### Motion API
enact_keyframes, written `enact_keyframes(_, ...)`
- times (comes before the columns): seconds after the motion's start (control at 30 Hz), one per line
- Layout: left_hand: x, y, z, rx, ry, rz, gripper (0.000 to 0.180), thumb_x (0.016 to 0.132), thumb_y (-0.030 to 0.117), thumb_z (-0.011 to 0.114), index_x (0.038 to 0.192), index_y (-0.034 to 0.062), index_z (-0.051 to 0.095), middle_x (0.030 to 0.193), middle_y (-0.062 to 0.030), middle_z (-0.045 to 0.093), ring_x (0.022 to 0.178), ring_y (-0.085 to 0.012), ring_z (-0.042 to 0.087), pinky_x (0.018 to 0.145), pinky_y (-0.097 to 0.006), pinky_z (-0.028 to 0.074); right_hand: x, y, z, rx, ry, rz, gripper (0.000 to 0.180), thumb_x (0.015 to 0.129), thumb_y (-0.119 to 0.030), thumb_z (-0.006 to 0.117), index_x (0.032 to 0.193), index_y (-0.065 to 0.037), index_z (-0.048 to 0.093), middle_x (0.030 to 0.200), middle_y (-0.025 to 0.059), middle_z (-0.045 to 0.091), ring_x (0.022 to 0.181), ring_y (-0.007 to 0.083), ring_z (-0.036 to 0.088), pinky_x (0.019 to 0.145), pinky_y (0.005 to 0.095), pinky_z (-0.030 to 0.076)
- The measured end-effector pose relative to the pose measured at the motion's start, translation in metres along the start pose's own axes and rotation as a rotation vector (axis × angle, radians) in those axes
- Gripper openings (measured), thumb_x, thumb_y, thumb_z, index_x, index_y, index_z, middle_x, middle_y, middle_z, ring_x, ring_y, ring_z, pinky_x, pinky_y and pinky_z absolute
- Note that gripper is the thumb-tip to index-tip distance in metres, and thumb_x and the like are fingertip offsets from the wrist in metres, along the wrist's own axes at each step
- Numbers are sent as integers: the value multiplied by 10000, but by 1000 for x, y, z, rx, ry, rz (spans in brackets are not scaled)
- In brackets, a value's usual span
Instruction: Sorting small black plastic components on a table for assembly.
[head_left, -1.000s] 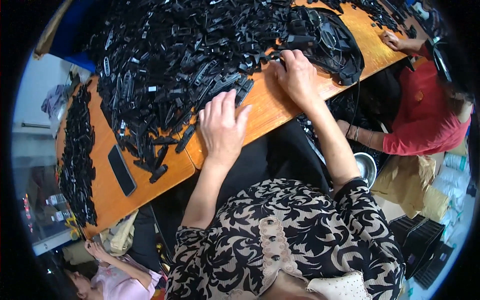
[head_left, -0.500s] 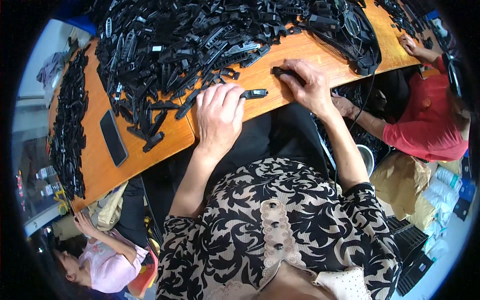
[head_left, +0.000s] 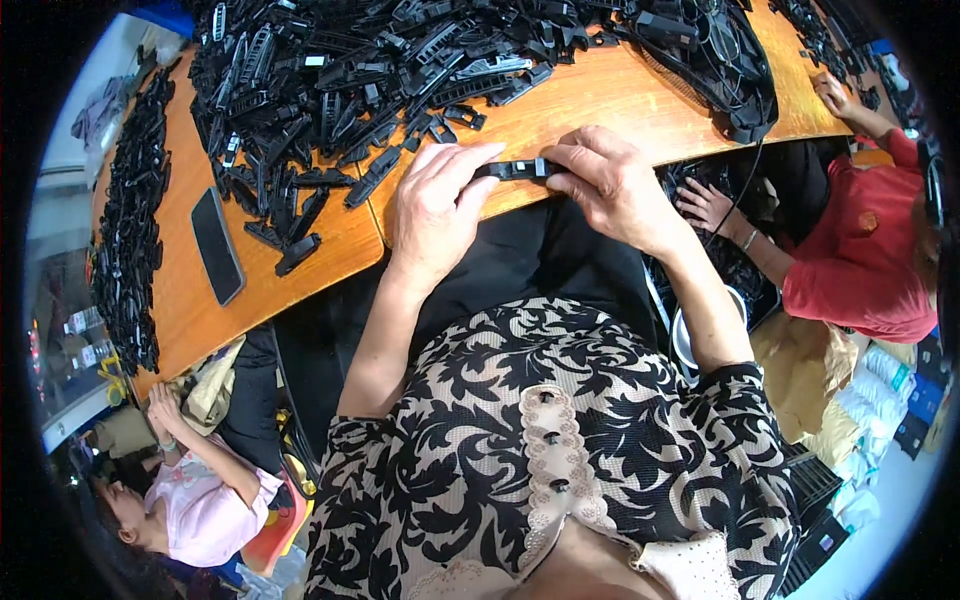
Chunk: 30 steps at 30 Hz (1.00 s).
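Note:
A small black plastic clip-like part (head_left: 518, 169) with a light-grey spot spans the gap between my hands, just above the wooden table's near edge. My left hand (head_left: 435, 205) pinches its left end between thumb and curled fingers. At the other end, my right hand (head_left: 602, 182) grips it with thumb and forefinger, and any separate piece inside those fingers is hidden. Beyond both hands spreads a large heap of black plastic parts (head_left: 330, 85), with several loose ones near my left hand.
A dark phone (head_left: 217, 247) lies on the wooden table (head_left: 300, 295) at the left. Another row of black parts (head_left: 135, 225) lines the far left. A black mesh bag (head_left: 740, 110) sits at back right. People work at both sides, one in pink (head_left: 215, 505), one in red (head_left: 865, 240).
My right hand has moved left and slightly down, bringing its black piece to the part in my left hand. The neighbour's hand at right has spread its fingers.

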<state>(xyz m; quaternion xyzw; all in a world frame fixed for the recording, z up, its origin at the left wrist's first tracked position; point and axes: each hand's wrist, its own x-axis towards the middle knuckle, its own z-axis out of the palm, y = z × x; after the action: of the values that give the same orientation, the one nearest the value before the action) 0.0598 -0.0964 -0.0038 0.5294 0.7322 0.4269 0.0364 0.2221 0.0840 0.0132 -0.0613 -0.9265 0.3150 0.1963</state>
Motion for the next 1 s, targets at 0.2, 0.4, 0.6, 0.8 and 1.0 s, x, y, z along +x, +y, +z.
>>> enact_keyframes(0.2, 2, 1, -1, -42, -13, -50, 389, 828, -39, 758, 1207, 49, 743, 1056, -101, 770, 1008, -235, 701, 912, -346, 546, 12, 6, 0, -138, 6, -154, 272, 805, -53, 775, 1065, -5, 713, 954, 140, 656, 931, 348, 651, 821, 438, 541)
enact_keyframes(0.4, 1, 0, 1, -69, 10, -58, 409, 811, -52, 748, 1209, 44, 738, 1026, -109, 758, 994, -241, 700, 906, -361, 548, 32, 0, 21, -94, -25, -321, 166, 745, -51, 762, 846, -15, 635, 894, 140, 608, 884, 347, 621, 794, 427, 536)
enact_keyframes(0.6, -1, 0, 1, 146, 13, 64, 408, 840, -40, 703, 1237, 55, 700, 1057, -135, 705, 1007, -324, 658, 898, -408, 526, 28, 20, 26, 9, 21, -249, 155, 835, -98, 760, 948, -14, 693, 940, 141, 638, 936, 331, 644, 823, 432, 548)
enact_keyframes(0.8, -24, -5, -3, -193, 216, -97, 321, 932, -76, 604, 1241, 10, 615, 1203, -103, 585, 1043, -202, 599, 935, -329, 500, 23, 97, -16, -360, 412, 141, 267, 983, -65, 674, 1247, -59, 707, 1290, 192, 641, 1105, 347, 692, 904, 419, 589)
enact_keyframes(1.0, 19, 26, 24, -139, 127, -54, 411, 840, -57, 740, 1220, 62, 640, 1082, -68, 582, 926, -195, 607, 816, -326, 530, 51, 102, -22, -555, 294, 241, 326, 989, -221, 695, 1298, -118, 686, 1309, 143, 634, 1077, 327, 699, 880, 392, 589)
